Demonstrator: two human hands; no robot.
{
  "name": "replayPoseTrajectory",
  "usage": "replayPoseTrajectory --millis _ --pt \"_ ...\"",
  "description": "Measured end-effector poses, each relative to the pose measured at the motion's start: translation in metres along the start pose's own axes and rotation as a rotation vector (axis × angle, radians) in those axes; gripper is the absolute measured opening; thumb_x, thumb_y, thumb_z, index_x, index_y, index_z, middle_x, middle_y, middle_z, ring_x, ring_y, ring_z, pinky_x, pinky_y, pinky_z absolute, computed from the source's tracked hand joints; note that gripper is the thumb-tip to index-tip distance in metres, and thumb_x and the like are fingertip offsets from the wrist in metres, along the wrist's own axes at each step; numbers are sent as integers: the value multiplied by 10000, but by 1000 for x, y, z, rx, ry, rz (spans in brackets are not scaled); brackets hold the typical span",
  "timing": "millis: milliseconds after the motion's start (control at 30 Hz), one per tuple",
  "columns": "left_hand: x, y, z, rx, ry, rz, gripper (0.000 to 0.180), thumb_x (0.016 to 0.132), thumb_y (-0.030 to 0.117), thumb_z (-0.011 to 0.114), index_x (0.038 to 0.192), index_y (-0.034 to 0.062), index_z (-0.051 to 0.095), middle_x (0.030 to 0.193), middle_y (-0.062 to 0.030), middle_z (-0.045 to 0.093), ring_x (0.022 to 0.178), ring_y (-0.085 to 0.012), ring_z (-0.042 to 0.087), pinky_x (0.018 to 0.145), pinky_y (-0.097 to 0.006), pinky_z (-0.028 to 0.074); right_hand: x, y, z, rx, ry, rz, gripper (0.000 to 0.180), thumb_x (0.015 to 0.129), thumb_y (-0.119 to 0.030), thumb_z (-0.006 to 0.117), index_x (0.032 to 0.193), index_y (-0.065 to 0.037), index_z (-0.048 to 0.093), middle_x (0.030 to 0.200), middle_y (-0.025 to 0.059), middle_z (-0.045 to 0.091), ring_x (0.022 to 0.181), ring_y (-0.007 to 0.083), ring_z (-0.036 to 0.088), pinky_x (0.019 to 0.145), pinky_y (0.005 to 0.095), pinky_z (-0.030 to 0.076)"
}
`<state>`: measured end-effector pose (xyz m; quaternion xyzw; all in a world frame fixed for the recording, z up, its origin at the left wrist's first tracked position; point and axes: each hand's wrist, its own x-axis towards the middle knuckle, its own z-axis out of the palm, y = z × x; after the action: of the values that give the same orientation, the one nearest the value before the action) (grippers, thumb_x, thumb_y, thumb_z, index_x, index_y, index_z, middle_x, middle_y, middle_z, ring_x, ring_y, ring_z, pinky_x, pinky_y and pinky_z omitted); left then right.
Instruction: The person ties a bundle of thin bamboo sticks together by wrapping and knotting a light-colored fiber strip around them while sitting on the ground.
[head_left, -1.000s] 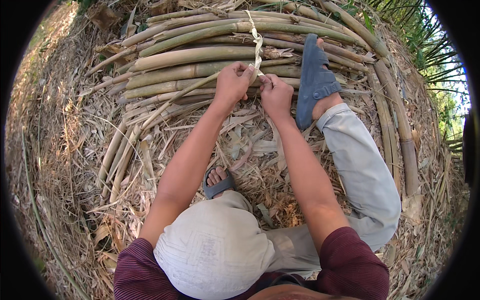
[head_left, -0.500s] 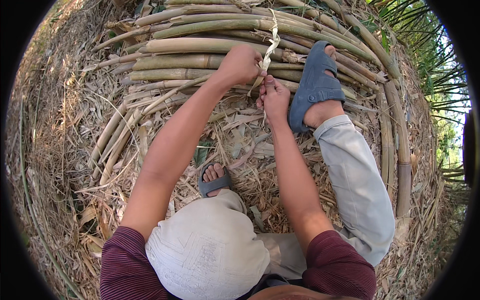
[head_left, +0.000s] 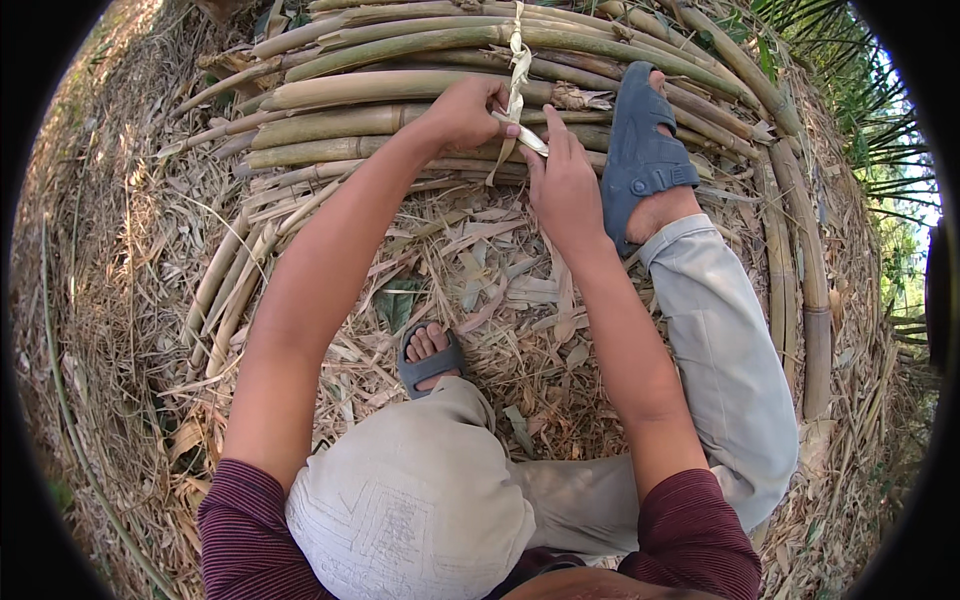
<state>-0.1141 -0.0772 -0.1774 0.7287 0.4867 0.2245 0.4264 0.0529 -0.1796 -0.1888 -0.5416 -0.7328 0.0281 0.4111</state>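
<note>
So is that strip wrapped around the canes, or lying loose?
Wrapped: the strip crosses over the canes, with both hands, left and right, gripping its ends.

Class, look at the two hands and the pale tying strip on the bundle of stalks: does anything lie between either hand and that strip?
Nothing visible does. The left hand and the right hand both touch the pale strip where it crosses the bundle of stalks. The sandalled foot presses on the bundle beside the right hand, not between.
</note>
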Motion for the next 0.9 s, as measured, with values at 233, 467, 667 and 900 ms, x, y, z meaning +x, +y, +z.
replayPoseTrajectory --millis 233,467,667,900 --pt "-6 4 7 117 147 -70 416 698 248 874 925 -1 630 828 -136 664 759 -238 621 704 -361 498 -1 26 8 -119 178 -263 153 838 -31 687 990 -15 678 949 148 676 869 321 665 729 375 544" --pt "-21 26 -1 324 170 -118 556 671 390 862 953 -35 639 875 -200 668 845 -325 641 759 -399 505 -14 8 59 414 175 467 80 919 -54 650 928 6 701 720 76 695 584 137 666 498 293 522" --pt "-28 31 -3 347 121 -134 554 672 386 841 968 -48 664 945 -245 682 935 -385 660 828 -413 521 -3 -8 33 719 -95 851 181 949 -95 633 965 81 672 775 106 703 587 158 685 459 269 521" --pt "-24 36 -1 396 173 -91 452 649 323 826 856 -48 673 868 -253 682 883 -400 669 800 -426 531 -8 -5 33 1052 -95 929 243 1003 -68 526 1168 92 606 929 135 698 786 228 719 639 305 596"
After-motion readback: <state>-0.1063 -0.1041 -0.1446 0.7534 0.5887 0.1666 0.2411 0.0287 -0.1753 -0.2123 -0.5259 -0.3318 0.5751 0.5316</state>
